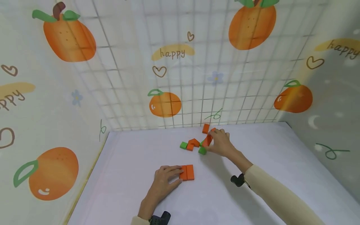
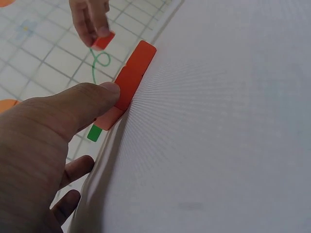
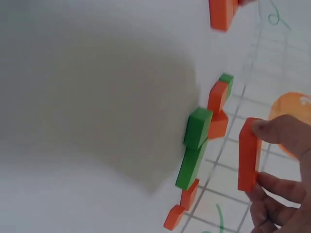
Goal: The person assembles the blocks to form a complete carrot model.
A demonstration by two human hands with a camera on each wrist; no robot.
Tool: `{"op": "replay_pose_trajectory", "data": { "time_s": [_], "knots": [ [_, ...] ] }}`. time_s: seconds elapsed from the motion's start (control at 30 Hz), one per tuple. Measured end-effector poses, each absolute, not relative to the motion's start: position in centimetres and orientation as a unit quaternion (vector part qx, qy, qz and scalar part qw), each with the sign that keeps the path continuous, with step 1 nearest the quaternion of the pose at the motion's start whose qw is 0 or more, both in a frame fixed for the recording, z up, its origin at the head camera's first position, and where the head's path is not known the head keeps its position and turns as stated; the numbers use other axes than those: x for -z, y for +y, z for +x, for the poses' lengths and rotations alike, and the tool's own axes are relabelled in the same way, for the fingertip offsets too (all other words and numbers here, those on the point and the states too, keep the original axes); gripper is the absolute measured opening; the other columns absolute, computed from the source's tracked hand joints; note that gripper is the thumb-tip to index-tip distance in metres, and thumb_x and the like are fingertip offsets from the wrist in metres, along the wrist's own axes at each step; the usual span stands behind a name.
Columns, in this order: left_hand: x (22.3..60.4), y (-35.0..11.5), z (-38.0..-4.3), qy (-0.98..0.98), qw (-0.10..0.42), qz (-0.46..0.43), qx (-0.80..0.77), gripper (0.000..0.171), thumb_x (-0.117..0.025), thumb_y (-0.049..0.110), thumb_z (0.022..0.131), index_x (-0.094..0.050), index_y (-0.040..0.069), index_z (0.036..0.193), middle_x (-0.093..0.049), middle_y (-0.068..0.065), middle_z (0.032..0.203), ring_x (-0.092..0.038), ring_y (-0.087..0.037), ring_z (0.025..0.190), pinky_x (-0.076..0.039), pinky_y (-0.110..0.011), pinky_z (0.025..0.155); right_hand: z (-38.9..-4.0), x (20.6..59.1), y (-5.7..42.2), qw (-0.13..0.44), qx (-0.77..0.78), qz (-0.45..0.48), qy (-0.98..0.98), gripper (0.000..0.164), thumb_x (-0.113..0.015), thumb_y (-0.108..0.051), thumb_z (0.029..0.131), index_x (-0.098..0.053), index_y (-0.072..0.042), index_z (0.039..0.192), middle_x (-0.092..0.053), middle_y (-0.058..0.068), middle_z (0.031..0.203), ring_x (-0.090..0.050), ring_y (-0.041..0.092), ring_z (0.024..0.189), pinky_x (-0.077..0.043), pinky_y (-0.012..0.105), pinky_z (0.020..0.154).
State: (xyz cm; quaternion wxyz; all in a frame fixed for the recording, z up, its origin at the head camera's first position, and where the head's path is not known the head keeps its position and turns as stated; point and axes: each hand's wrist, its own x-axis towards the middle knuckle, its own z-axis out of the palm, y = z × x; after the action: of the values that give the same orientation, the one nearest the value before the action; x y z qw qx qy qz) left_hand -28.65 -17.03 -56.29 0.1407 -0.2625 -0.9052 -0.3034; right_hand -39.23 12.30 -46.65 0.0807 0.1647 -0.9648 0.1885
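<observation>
Two orange rectangular blocks lie side by side on the table, a left block [image 1: 183,177] and a right block [image 1: 190,172]. My left hand [image 1: 163,181] holds the left one at its edge between thumb and fingers; in the left wrist view the thumb touches the orange blocks [image 2: 131,85]. Farther back, my right hand [image 1: 223,144] pinches a long orange block [image 3: 249,155] between thumb and fingers, raised above the table in the right wrist view. Beneath and left of it is a loose cluster, including a green block [image 1: 202,151] and an angled orange block [image 1: 194,142].
Another green block [image 1: 183,145] lies at the cluster's left end. An orange block [image 1: 206,128] sits near the back edge of the white table [image 1: 135,156]. A patterned curtain [image 1: 126,93] hangs behind and at both sides.
</observation>
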Motion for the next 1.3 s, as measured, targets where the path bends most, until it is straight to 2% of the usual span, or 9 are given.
{"op": "replay_pose_trajectory", "data": {
  "time_s": [0.07,0.17,0.53,0.93,1.3],
  "knots": [
    [56.4,-17.0,-28.6,-0.906,0.138,-0.261,0.302,0.037,-0.076,0.033,0.089,-0.072,0.027,0.125,-0.062,0.014,0.134,-0.05,-0.018,0.114,-0.038,-0.052,0.092,-38.1,46.7,12.4,0.075,-0.198,0.189,-0.959,0.06,-0.088,-0.033,0.075,-0.066,-0.004,0.122,-0.06,0.016,0.124,-0.045,0.035,0.112,-0.032,0.048,0.081],
    [56.4,-16.9,-28.6,-0.908,0.133,-0.258,0.302,0.037,-0.076,0.034,0.089,-0.071,0.027,0.125,-0.062,0.014,0.134,-0.05,-0.018,0.114,-0.038,-0.052,0.092,-36.5,46.9,12.4,0.066,-0.209,0.215,-0.952,0.058,-0.09,-0.027,0.073,-0.066,-0.008,0.122,-0.059,0.013,0.127,-0.043,0.033,0.116,-0.031,0.046,0.081],
    [56.4,-17.1,-28.6,-0.907,0.12,-0.254,0.314,0.036,-0.075,0.036,0.09,-0.071,0.029,0.126,-0.061,0.016,0.135,-0.05,-0.016,0.117,-0.037,-0.051,0.095,-32.9,47.8,11.0,0.026,-0.225,0.296,-0.928,0.055,-0.088,-0.029,0.074,-0.068,-0.012,0.123,-0.06,0.004,0.126,-0.044,0.023,0.113,-0.031,0.042,0.083],
    [56.2,-17.1,-28.6,-0.903,0.142,-0.265,0.306,0.037,-0.077,0.034,0.089,-0.072,0.027,0.124,-0.063,0.012,0.134,-0.052,-0.017,0.114,-0.038,-0.052,0.091,-32.0,49.5,10.1,-0.011,-0.214,0.34,-0.916,0.052,-0.088,-0.029,0.076,-0.069,-0.011,0.12,-0.061,0.002,0.121,-0.043,0.022,0.11,-0.031,0.04,0.08],
    [56.0,-17.1,-28.6,-0.911,0.121,-0.254,0.301,0.039,-0.076,0.034,0.089,-0.071,0.028,0.127,-0.061,0.014,0.135,-0.051,-0.018,0.116,-0.038,-0.054,0.093,-32.6,50.8,9.6,-0.03,-0.203,0.337,-0.919,0.05,-0.086,-0.032,0.076,-0.069,-0.014,0.12,-0.061,0.0,0.118,-0.042,0.021,0.111,-0.031,0.04,0.08]
  ]
}}
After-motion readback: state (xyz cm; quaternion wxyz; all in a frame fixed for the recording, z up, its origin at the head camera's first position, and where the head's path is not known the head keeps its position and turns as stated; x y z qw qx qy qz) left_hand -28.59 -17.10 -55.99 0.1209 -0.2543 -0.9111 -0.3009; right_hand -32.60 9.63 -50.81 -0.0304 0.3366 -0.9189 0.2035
